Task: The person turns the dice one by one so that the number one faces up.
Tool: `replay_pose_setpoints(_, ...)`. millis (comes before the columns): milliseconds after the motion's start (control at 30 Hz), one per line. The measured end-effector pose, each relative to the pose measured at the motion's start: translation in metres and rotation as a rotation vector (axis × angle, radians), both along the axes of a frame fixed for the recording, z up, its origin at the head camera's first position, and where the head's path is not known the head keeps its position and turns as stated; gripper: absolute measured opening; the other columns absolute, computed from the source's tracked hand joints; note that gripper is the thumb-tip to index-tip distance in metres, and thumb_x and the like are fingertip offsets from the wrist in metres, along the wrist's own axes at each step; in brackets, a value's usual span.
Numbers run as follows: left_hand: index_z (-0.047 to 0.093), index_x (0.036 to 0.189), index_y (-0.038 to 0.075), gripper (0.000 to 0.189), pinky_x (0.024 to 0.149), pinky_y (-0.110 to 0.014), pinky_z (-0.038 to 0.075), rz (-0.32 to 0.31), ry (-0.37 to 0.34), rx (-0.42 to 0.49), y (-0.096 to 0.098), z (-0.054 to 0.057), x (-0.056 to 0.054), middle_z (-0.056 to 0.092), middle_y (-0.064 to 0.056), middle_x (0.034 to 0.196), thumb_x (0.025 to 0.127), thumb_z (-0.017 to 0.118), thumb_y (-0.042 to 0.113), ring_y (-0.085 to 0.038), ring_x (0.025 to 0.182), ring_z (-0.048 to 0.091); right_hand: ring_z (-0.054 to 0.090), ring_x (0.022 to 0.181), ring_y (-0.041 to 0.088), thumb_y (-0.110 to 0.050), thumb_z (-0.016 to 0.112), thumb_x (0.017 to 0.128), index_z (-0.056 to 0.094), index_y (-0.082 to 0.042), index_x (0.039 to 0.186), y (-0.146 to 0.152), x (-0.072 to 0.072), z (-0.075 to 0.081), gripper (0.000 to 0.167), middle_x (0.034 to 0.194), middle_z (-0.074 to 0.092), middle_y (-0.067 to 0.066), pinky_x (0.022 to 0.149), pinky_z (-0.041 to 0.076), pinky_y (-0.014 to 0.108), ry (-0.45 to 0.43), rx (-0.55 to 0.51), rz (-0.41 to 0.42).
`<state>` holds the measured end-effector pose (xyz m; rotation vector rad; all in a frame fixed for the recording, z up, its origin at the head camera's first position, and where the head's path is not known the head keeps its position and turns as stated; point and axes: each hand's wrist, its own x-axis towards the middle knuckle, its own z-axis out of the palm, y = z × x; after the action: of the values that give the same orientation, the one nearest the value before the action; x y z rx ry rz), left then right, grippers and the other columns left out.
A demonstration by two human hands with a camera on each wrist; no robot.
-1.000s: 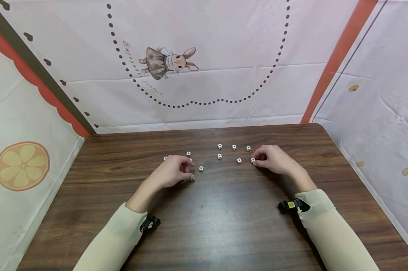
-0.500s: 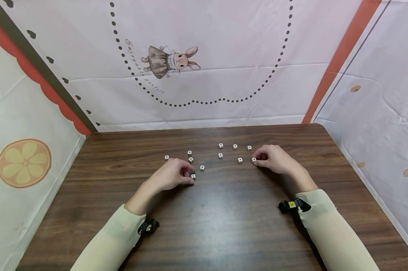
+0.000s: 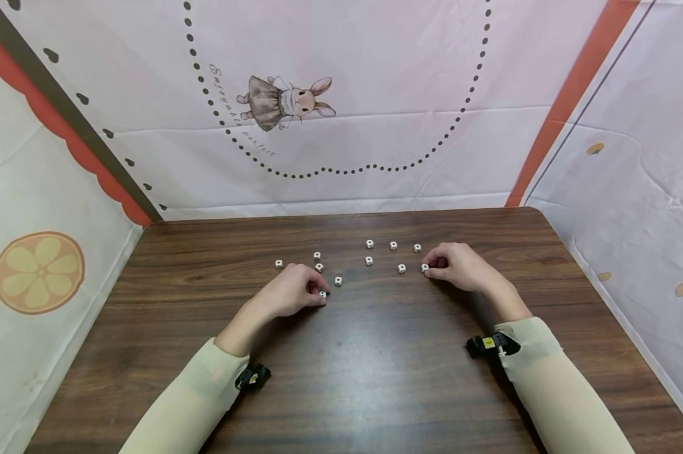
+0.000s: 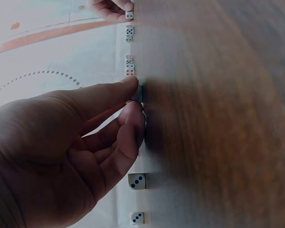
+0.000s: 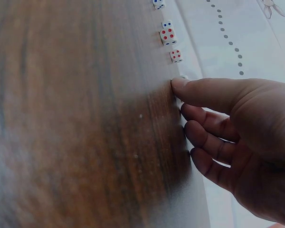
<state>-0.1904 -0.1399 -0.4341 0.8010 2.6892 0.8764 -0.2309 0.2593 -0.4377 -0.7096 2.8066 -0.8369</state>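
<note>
In the head view my left hand [image 3: 290,290] pinches a small white die [image 3: 322,294] between thumb and fingertips, down at the tabletop. The left wrist view shows that die [image 4: 139,93] partly hidden by the thumb and fingers. On the right side my right hand [image 3: 459,266] has its thumb and index finger on another white die [image 3: 424,268]; in the right wrist view the thumb [image 5: 199,90] covers most of it. A die [image 3: 338,281] sits just right of my left fingertips, and a second die [image 3: 320,267] lies just beyond them.
Further dice stand on the brown wooden table [image 3: 352,378]: a die [image 3: 279,264] at far left, a die [image 3: 369,260] in the middle, a die [image 3: 401,268] beside my right hand and several behind. A printed cloth [image 3: 375,82] hangs behind the table's far edge.
My left thumb and fingers have come together around the die, which shifted slightly up in view. The right hand has kept its place on its die.
</note>
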Motion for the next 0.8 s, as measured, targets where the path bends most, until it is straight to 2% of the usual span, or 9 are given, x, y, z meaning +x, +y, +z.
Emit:
replay_pose_setpoints(233,0.080,0.092,0.015,0.007,0.070,-0.028,0.050,0.016,0.015,-0.004,-0.0014,0.0023,-0.0001,0.065,0.012,0.074,0.089,0.083,0.009,-0.005,0.070,0.059,0.064,0.083,0.014,-0.011,0.082,0.094,0.079,-0.008,0.104,-0.0002,-0.0003,0.0006,0.010,0.091,0.072,-0.003,0.077,0.052,0.039,0.003,0.001,0.003)
replay_pose_setpoints(600,0.076,0.096,0.012,0.008,0.073,-0.030,0.051,0.055,-0.020,0.026,-0.0043,0.0024,-0.0022,0.067,0.009,0.079,0.092,0.081,0.008,-0.007,0.074,0.061,0.064,0.081,0.013,-0.009,0.083,0.093,0.079,-0.008,0.102,0.0000,-0.0005,-0.0017,0.010,0.088,0.071,-0.004,0.075,0.052,0.037,0.018,-0.017,0.012)
replay_pose_setpoints(800,0.075,0.095,0.013,0.009,0.075,-0.031,0.051,0.050,-0.014,0.033,-0.0058,0.0007,-0.0031,0.068,0.009,0.081,0.092,0.082,0.008,-0.007,0.076,0.062,0.064,0.082,0.013,-0.009,0.083,0.092,0.079,-0.008,0.102,0.0003,-0.0006,-0.0016,0.010,0.088,0.072,-0.004,0.076,0.053,0.037,0.022,-0.017,0.013)
